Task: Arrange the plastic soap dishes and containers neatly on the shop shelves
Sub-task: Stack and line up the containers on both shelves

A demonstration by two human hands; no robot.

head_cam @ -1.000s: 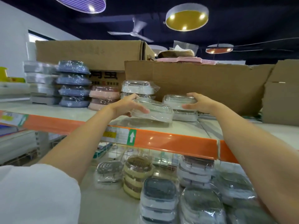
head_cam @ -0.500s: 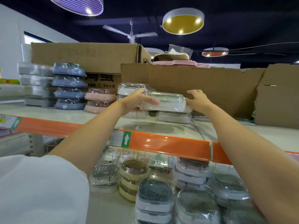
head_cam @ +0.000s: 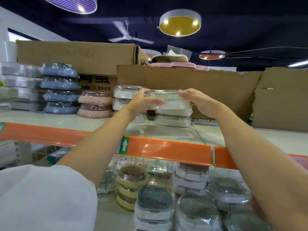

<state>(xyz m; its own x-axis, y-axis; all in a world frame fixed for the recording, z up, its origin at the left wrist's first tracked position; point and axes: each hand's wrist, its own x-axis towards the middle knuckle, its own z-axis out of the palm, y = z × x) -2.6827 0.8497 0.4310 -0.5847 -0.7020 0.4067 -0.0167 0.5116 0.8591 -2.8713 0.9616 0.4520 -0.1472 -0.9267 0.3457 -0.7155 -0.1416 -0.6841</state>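
You've got both hands on a wrapped white dish [head_cam: 168, 100], left hand [head_cam: 141, 104] and right hand [head_cam: 198, 104] gripping its ends, sitting over the white stack [head_cam: 173, 120] on the upper shelf [head_cam: 166, 148].

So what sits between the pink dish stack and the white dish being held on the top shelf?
In the head view, a stack of clear-wrapped white dishes stands between the pink stack and the held dish, partly behind the left hand.

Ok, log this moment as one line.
step: stacking | left hand: grips dish | right hand: grips dish | dish: atop white stack | site: top shelf | release: not yet
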